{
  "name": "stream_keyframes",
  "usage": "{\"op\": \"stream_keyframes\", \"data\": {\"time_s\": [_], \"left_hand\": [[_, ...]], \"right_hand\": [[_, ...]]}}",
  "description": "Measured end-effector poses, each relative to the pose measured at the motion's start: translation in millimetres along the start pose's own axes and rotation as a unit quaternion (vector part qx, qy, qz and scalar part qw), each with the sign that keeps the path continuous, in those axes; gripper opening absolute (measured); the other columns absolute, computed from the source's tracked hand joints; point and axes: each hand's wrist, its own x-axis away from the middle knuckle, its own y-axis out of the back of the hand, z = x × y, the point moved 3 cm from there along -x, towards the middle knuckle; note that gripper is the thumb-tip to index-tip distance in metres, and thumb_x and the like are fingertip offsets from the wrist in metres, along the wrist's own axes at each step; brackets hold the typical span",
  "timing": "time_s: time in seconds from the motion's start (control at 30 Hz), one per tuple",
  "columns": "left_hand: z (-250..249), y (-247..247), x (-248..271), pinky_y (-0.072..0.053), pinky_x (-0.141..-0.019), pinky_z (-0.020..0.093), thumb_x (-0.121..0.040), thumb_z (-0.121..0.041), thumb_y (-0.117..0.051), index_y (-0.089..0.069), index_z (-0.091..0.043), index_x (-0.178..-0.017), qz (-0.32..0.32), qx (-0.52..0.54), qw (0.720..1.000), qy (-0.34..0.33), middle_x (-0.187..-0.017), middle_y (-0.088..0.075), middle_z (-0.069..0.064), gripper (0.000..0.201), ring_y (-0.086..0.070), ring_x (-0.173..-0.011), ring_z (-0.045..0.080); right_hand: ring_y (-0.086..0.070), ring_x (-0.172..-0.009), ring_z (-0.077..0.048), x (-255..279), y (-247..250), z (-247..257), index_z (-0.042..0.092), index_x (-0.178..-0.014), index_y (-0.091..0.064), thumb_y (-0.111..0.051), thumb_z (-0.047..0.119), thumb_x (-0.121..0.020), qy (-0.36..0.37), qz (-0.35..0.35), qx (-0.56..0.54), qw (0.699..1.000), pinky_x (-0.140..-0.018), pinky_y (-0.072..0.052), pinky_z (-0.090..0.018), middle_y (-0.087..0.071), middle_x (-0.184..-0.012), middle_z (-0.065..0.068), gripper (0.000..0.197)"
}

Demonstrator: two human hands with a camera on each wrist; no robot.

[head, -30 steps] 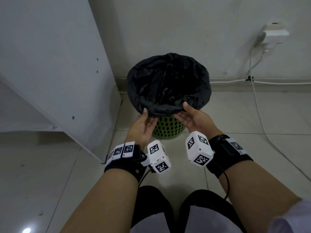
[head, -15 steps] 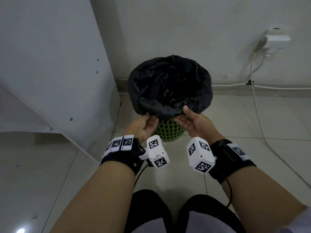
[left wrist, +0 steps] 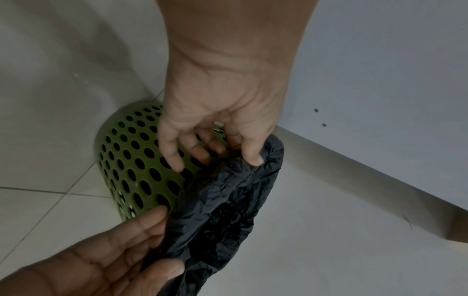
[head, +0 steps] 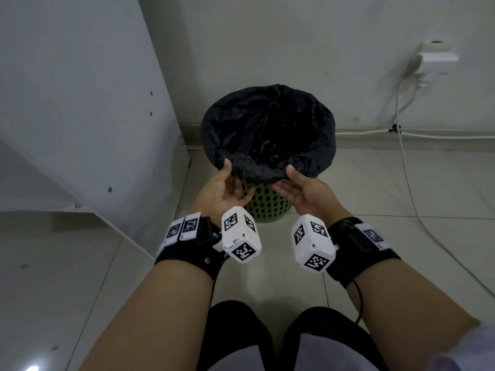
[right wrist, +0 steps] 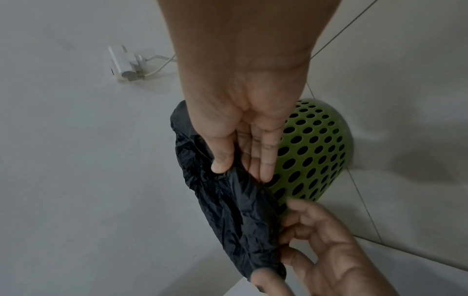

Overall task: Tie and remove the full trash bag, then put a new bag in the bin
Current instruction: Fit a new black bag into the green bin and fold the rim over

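Bag lines bin on floor by wall. Both grips pinch its near rolled hem: left hand left, right hand right; hem runs between them, equally near.

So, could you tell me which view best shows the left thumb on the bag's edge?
The left wrist view: the left hand pinches the black bag in close-up. The head view shows it small; the right wrist view blurs it.
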Motion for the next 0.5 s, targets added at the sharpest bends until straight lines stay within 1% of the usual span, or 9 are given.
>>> {"op": "stream_keyframes", "data": {"time_s": [0.07,0.1,0.17,0.2,0.27,0.3,0.4,0.43,0.5], "left_hand": [[-0.1,-3.2,6.2,-0.048,-0.099,0.048,-0.078,-0.033,-0.076,-0.062,-0.01,-0.11,0.019,-0.006,1.0,0.002,-0.097,-0.064,0.006,0.042,-0.062,-0.099,0.02],[-0.5,-6.8,8.8,-0.05,-0.098,0.045,-0.078,-0.029,-0.076,-0.061,-0.009,-0.117,0.028,-0.012,1.0,-0.007,-0.103,-0.065,0.009,0.046,-0.063,-0.102,0.022],[-1.4,-12.6,9.1,-0.054,-0.089,0.037,-0.085,-0.013,-0.071,-0.057,-0.004,-0.125,0.022,-0.034,0.999,-0.033,-0.111,-0.066,0.011,0.044,-0.064,-0.097,0.021],[-1.6,-14.6,8.3,-0.055,-0.086,0.035,-0.087,-0.006,-0.067,-0.055,-0.001,-0.128,0.015,-0.035,0.998,-0.045,-0.109,-0.067,0.012,0.043,-0.064,-0.095,0.021],[-0.5,-16.8,6.4,-0.053,-0.088,0.036,-0.089,0.001,-0.063,-0.053,0.002,-0.13,0.009,-0.021,0.998,-0.065,-0.104,-0.067,0.014,0.043,-0.064,-0.096,0.022],[0.7,-17.4,5.2,-0.053,-0.089,0.035,-0.089,0.002,-0.061,-0.053,0.003,-0.131,0.01,-0.01,0.997,-0.072,-0.107,-0.067,0.015,0.042,-0.064,-0.099,0.023],[6.4,-16.1,3.0,-0.056,-0.088,0.035,-0.091,-0.003,-0.061,-0.051,0.0,-0.135,0.029,0.038,0.995,-0.085,-0.128,-0.062,0.017,0.045,-0.06,-0.117,0.026],[8.3,-14.9,2.9,-0.057,-0.088,0.036,-0.088,-0.007,-0.065,-0.051,-0.004,-0.136,0.036,0.043,0.995,-0.081,-0.13,-0.061,0.014,0.05,-0.061,-0.116,0.025],[12.2,-9.5,2.3,-0.056,-0.087,0.041,-0.081,-0.018,-0.072,-0.053,-0.014,-0.135,0.035,0.006,0.998,-0.05,-0.125,-0.064,0.007,0.058,-0.064,-0.107,0.023]], "right_hand": [[-0.071,-0.09,-0.029,-0.5,-0.7,-0.2,-0.003,-0.125,-0.054,-0.064,0.011,-0.09,0.002,0.001,-0.002,1.0,-0.075,-0.059,-0.035,-0.068,-0.109,-0.021,0.039],[-0.071,-0.09,-0.029,-0.7,-1.1,-0.4,-0.003,-0.125,-0.054,-0.063,0.011,-0.09,0.002,0.003,-0.003,1.0,-0.074,-0.059,-0.035,-0.068,-0.108,-0.021,0.039],[-0.071,-0.09,-0.029,-1.0,-2.0,-1.1,-0.003,-0.125,-0.053,-0.063,0.01,-0.09,0.001,0.008,-0.002,1.0,-0.075,-0.059,-0.035,-0.068,-0.109,-0.021,0.038],[-0.071,-0.092,-0.03,-1.1,-2.0,-1.7,-0.003,-0.125,-0.053,-0.063,0.01,-0.09,0.0,0.009,-0.002,1.0,-0.075,-0.059,-0.035,-0.068,-0.11,-0.022,0.039],[-0.07,-0.096,-0.032,-0.2,-2.2,-3.0,-0.004,-0.125,-0.054,-0.064,0.01,-0.089,-0.004,0.007,-0.004,1.0,-0.077,-0.059,-0.037,-0.067,-0.113,-0.023,0.04],[-0.069,-0.098,-0.032,0.5,-2.6,-3.2,-0.004,-0.124,-0.054,-0.065,0.011,-0.089,-0.006,0.01,-0.005,1.0,-0.079,-0.059,-0.037,-0.066,-0.114,-0.024,0.039],[-0.067,-0.102,-0.033,2.4,-4.4,-5.7,-0.003,-0.123,-0.056,-0.065,0.011,-0.089,-0.01,0.015,-0.011,1.0,-0.084,-0.058,-0.039,-0.065,-0.116,-0.024,0.038],[-0.067,-0.1,-0.033,3.0,-5.3,-6.5,-0.004,-0.123,-0.056,-0.065,0.01,-0.089,-0.01,0.013,-0.015,1.0,-0.085,-0.058,-0.04,-0.065,-0.115,-0.024,0.039],[-0.068,-0.097,-0.032,5.1,-7.4,-8.0,-0.005,-0.124,-0.056,-0.065,0.01,-0.088,-0.01,0.009,-0.02,1.0,-0.085,-0.057,-0.04,-0.065,-0.112,-0.023,0.039]]}}
